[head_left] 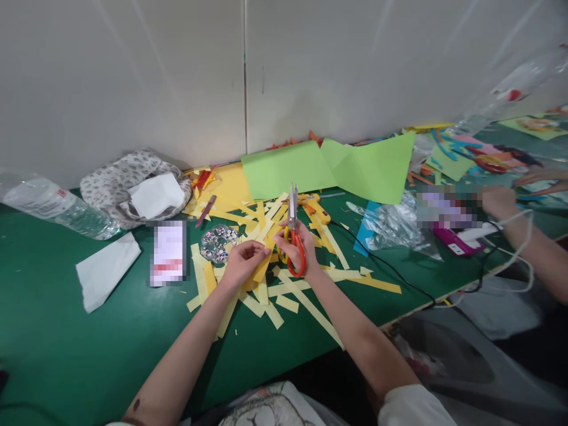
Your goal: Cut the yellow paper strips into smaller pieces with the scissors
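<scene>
Pinching a piece of orange-yellow paper between thumb and fingertips, the left grip is at the centre of the frame. The paper extends below the fingertips and also up into the space between the hands. Just beside it, the right grip is closed around the red and yellow handles of the scissors, whose blades point toward the top of the frame, above the fingers.

Yellow paper strips lie scattered under and around both hands on the green worktop. A round case of small gems sits near the left grip, and a yellow glue gun lies beyond the right. Green sheets stand against the wall at upper centre; another person's hand is at the right.
</scene>
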Available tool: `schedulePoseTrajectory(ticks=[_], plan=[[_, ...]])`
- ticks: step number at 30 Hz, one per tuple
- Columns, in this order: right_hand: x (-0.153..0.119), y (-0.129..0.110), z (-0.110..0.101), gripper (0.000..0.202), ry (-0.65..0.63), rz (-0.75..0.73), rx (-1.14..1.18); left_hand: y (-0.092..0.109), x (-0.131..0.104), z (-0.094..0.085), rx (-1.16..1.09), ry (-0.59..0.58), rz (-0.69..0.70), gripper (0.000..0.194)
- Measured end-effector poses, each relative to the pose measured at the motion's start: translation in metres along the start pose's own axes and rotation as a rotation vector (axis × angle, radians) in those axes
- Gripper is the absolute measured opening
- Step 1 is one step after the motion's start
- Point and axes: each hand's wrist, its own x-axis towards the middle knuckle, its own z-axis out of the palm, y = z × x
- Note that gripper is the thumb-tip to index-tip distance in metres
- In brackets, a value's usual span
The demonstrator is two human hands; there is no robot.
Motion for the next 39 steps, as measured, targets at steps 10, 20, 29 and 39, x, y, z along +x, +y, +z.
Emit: schedulePoseTrajectory(ticks=[10, 20, 29, 39], plan=[[0.005, 0.003, -0.005, 0.033, 0.206, -0.058, 0.019, 0.000, 0.000, 0.000, 0.010, -0.001, -0.002, 0.023], [0.010, 0.000, -0.009, 0.032, 0.298, -0.072, 0.061, 0.004, 0.000, 0.001, 0.007, -0.013, -0.039, 0.026], [0.010, 0.004, -0.011, 0.033, 0.297, -0.083, 0.039, 0.004, 0.000, 0.000, -0.067, -0.041, -0.097, 0.028], [0.005, -0.003, -0.010, 0.033, 0.051, -0.035, 0.054, 0.002, 0.000, -0.003, -0.004, -0.012, 0.005, 0.021]])
